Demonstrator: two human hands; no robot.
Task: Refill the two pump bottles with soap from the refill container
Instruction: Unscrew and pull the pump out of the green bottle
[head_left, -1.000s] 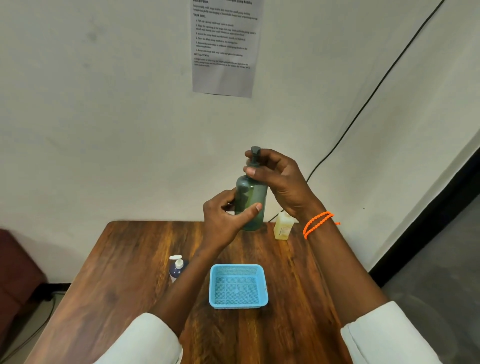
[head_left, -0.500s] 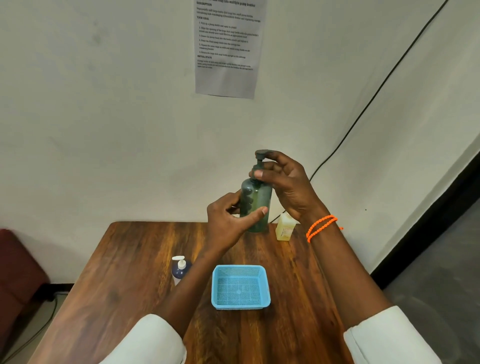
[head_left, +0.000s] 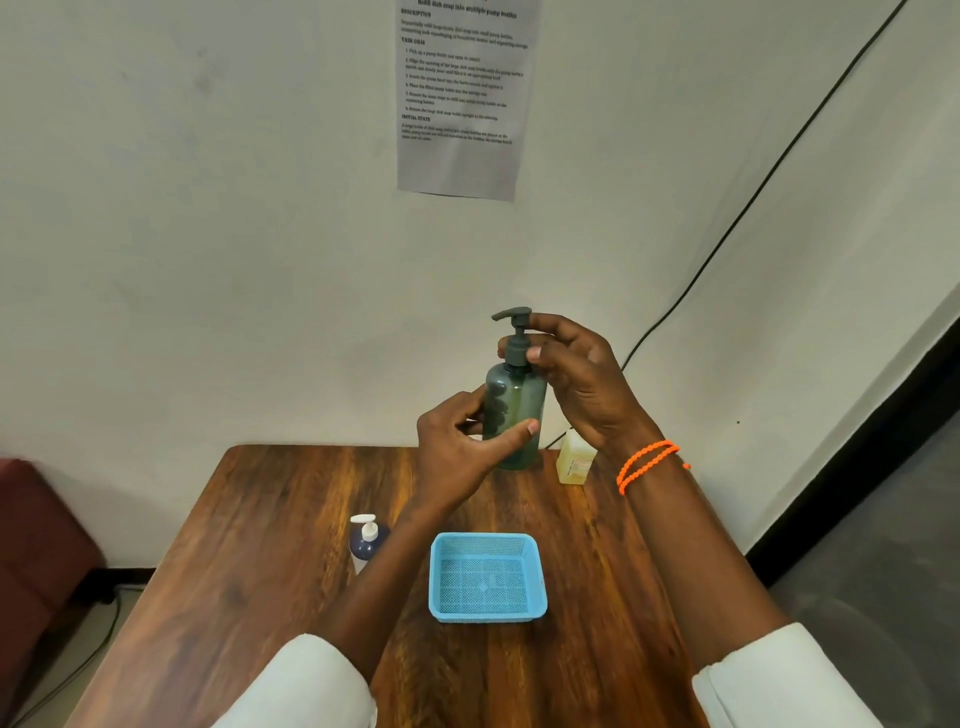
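Observation:
A tall green pump bottle (head_left: 519, 410) is held upright above the far part of the wooden table (head_left: 270, 525). My left hand (head_left: 457, 457) wraps its body from the left. My right hand (head_left: 582, 384) pinches the dark grey pump collar (head_left: 516, 353) at the neck, with the pump head pointing left. A small dark blue pump bottle (head_left: 367, 543) with a white pump stands at the table's middle left. A small yellow refill container (head_left: 574, 460) stands at the far edge, partly hidden behind my right wrist.
A light blue mesh basket (head_left: 488, 610) sits in the middle of the table, near me. A printed sheet (head_left: 462, 98) hangs on the wall, and a black cable (head_left: 753, 192) runs down it. A dark red seat (head_left: 36, 530) is at the left.
The pump head, covered by my right fingers a second ago, now shows and points left. My right fingers have shifted down to the collar. The bottle stays in the same grip.

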